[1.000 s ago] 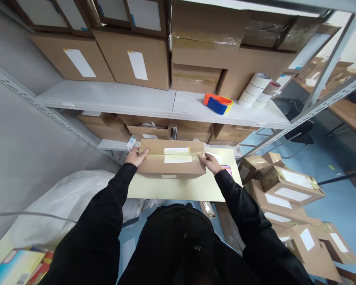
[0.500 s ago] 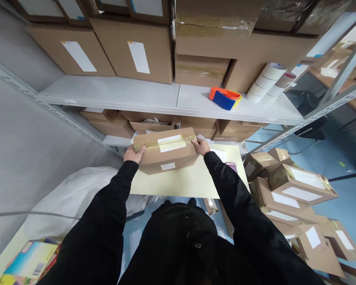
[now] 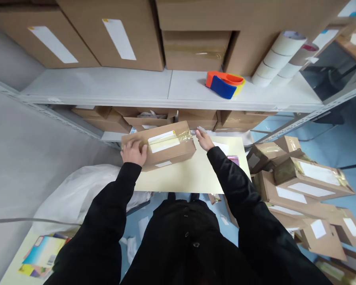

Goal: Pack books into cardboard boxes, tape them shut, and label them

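A taped cardboard box (image 3: 166, 152) with white labels lies on a pale yellow table (image 3: 183, 178), slightly turned. Shiny clear tape runs along its top and over the right end. On the left end of the box rests my left hand (image 3: 134, 152), fingers laid over the cardboard and thumb apart. My right hand (image 3: 204, 140) is just off the right end, its fingers pinched together. Something small and whitish shows at those fingertips; whether it is held is unclear.
Above the table runs a grey shelf (image 3: 106, 85) with large boxes, a roll of orange, blue and yellow bands (image 3: 223, 85) and stacked tape rolls (image 3: 277, 57). Parcels (image 3: 311, 178) are piled at right. White plastic sheeting (image 3: 73, 194) and colourful packets (image 3: 44, 251) lie left.
My right hand has come off the box's right end. My left hand has shifted from gripping the left edge to lying on top. The box has lowered and moved slightly left.
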